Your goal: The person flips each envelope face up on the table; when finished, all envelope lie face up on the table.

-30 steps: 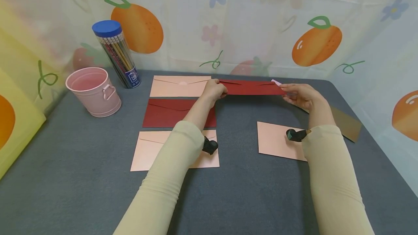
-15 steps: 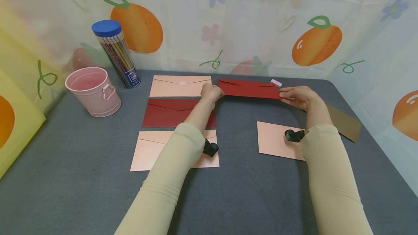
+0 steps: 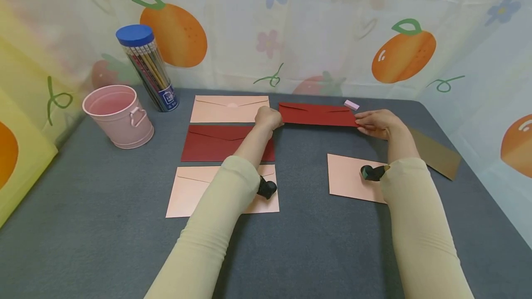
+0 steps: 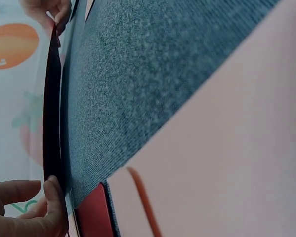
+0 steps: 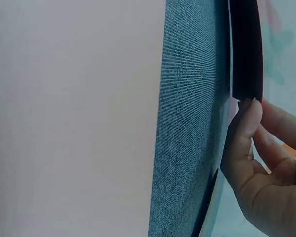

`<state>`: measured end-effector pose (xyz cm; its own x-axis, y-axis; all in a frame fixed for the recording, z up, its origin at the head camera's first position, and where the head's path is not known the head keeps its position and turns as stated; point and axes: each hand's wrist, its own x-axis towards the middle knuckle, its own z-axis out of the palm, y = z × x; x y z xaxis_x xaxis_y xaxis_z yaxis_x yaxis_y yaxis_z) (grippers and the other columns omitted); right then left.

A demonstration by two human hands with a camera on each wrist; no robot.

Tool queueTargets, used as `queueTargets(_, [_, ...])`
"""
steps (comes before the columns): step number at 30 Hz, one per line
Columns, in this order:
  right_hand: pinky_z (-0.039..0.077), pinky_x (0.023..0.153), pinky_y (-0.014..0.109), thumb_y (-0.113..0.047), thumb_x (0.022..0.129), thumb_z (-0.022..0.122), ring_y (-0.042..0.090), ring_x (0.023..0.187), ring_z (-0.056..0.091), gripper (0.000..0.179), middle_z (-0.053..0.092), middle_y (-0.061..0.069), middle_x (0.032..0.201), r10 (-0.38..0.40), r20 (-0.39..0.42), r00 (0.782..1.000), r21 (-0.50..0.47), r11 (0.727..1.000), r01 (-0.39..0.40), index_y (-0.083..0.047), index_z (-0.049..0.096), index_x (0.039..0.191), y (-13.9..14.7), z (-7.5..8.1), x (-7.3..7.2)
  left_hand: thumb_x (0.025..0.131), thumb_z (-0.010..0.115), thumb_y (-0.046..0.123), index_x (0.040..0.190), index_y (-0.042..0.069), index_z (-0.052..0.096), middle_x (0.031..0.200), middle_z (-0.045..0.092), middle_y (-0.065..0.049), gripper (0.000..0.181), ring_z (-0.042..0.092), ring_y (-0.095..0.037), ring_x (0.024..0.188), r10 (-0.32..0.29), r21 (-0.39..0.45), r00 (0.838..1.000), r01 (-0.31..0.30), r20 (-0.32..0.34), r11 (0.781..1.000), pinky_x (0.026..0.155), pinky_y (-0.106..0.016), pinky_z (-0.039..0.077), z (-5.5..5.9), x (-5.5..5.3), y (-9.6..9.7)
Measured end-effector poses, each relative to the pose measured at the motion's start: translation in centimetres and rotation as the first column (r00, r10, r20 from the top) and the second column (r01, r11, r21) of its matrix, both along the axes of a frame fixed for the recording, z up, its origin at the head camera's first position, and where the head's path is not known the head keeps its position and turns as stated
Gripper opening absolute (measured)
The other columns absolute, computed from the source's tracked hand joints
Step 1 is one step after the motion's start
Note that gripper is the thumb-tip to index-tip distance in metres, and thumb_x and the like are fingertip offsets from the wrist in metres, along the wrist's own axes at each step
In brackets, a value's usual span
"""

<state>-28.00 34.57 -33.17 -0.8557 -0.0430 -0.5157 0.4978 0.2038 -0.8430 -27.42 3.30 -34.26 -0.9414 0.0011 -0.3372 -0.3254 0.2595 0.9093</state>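
A red envelope is held between both hands at the back of the table, its near edge raised a little off the surface. My left hand pinches its left end; in the left wrist view the thumb and fingers of that hand are at the envelope's end. At the right end, my right hand pinches the corner, thumb below and fingers above, as the right wrist view shows with the hand. Left of it lie a pink envelope, a dark red envelope and another pink envelope.
Another pink envelope lies under the right forearm, and a brown envelope at the right edge. A small lilac eraser-like block sits behind the red envelope. A pink bucket and a pencil tub stand back left.
The red envelope has come down and slightly toward the near side, its right end most. My right hand moved a little with it, uncovering the lilac block; the left hand shifted slightly left.
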Motion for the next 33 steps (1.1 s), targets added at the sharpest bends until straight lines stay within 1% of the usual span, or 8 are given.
queueTargets(3, [0.056, 0.073, 0.013, -0.007, 0.101, 0.051, -0.001, 0.074, 0.064, 0.058, 0.065, -0.012, 0.081, 0.016, -0.005, 1.0, 0.036, 0.999, -0.016, 0.0, 0.028, 0.154, 0.0, -0.1, 0.0, 0.093, 0.046, 0.0, 0.066, 0.012, 0.044, 0.117, 0.065, -0.016, 0.03, 0.057, -0.025, 0.101, -0.005, -0.016, 1.0, 0.005, 0.001, 1.0, 0.076, -0.028, 0.04, 0.0, 0.0, 0.2])
queueTargets(6, [0.057, 0.075, 0.014, -0.006, 0.1, 0.052, -0.001, 0.074, 0.064, 0.061, 0.065, -0.013, 0.081, 0.028, -0.004, 1.0, 0.051, 0.998, -0.028, 0.002, 0.024, 0.154, -0.1, -0.1, 0.0, 0.093, 0.045, 0.002, 0.067, 0.012, 0.041, 0.09, 0.057, -0.01, 0.028, 0.046, -0.019, 0.08, -0.013, -0.062, 1.0, 0.013, -0.003, 0.998, 0.066, -0.027, 0.037, -0.1, -0.1, 0.4])
queueTargets(11, [0.058, 0.076, 0.015, -0.004, 0.099, 0.053, -0.001, 0.075, 0.066, 0.062, 0.067, -0.013, 0.081, 0.025, 0.001, 1.0, 0.045, 0.999, -0.025, 0.003, 0.025, 0.154, -0.2, -0.1, 0.1, 0.094, 0.042, 0.004, 0.064, 0.013, 0.033, 0.065, 0.029, -0.001, 0.032, 0.026, -0.017, 0.063, -0.038, -0.137, 0.999, 0.039, 0.009, 0.99, 0.056, -0.028, 0.027, -0.4, -0.4, 0.8])
queueTargets(15, [0.058, 0.076, 0.016, -0.005, 0.098, 0.056, 0.0, 0.074, 0.068, 0.055, 0.069, -0.012, 0.08, 0.008, -0.003, 1.0, 0.037, 0.999, -0.008, 0.001, 0.036, 0.15, -0.2, 0.0, 0.2, 0.096, 0.04, 0.006, 0.064, 0.014, 0.031, 0.06, 0.026, -0.001, 0.034, 0.025, -0.017, 0.061, -0.043, -0.145, 0.999, 0.045, 0.018, 0.988, 0.056, -0.029, 0.026, -0.2, -0.4, 1.0])
queueTargets(20, [0.059, 0.075, 0.017, -0.006, 0.098, 0.057, 0.002, 0.074, 0.069, 0.033, 0.072, -0.01, 0.08, 0.007, -0.007, 1.0, 0.033, 0.999, -0.007, -0.005, 0.058, 0.131, -0.1, 0.0, 0.2, 0.095, 0.039, 0.006, 0.067, 0.013, 0.032, 0.065, 0.027, -0.002, 0.031, 0.026, -0.017, 0.063, -0.067, -0.172, 0.998, 0.069, 0.017, 0.983, 0.058, -0.029, 0.028, 0.3, -0.2, 1.1])
queueTargets(27, [0.057, 0.075, 0.016, -0.012, 0.101, 0.054, 0.0, 0.078, 0.068, 0.055, 0.07, -0.014, 0.082, 0.047, -0.014, 0.999, 0.088, 0.995, -0.046, 0.003, 0.035, 0.15, -0.3, -0.1, 0.0, 0.095, 0.039, 0.007, 0.068, 0.015, 0.03, 0.071, 0.028, -0.002, 0.029, 0.024, -0.016, 0.068, -0.089, -0.213, 0.996, 0.084, -0.013, 0.973, 0.061, -0.029, 0.027, 1.0, 0.3, 1.4])
queueTargets(30, [0.057, 0.075, 0.016, -0.015, 0.101, 0.054, 0.001, 0.079, 0.068, 0.057, 0.069, -0.013, 0.083, 0.055, -0.016, 0.998, 0.096, 0.994, -0.053, 0.003, 0.034, 0.15, -0.3, -0.1, -0.2, 0.094, 0.04, 0.009, 0.068, 0.013, 0.034, 0.081, 0.042, -0.006, 0.027, 0.035, -0.02, 0.081, -0.097, -0.22, 0.995, 0.088, -0.03, 0.972, 0.066, -0.03, 0.032, 1.3, 0.5, 1.5])
queueTargets(33, [0.058, 0.076, 0.016, -0.018, 0.101, 0.055, 0.002, 0.081, 0.068, 0.056, 0.069, -0.012, 0.085, 0.051, -0.011, 0.999, 0.104, 0.993, -0.05, 0.003, 0.036, 0.149, -0.3, -0.2, -0.3, 0.096, 0.04, 0.012, 0.08, 0.008, 0.047, 0.113, 0.055, -0.016, 0.018, 0.043, -0.029, 0.11, -0.11, -0.225, 0.994, 0.102, -0.026, 0.969, 0.079, -0.035, 0.037, 1.6, 0.9, 1.6])
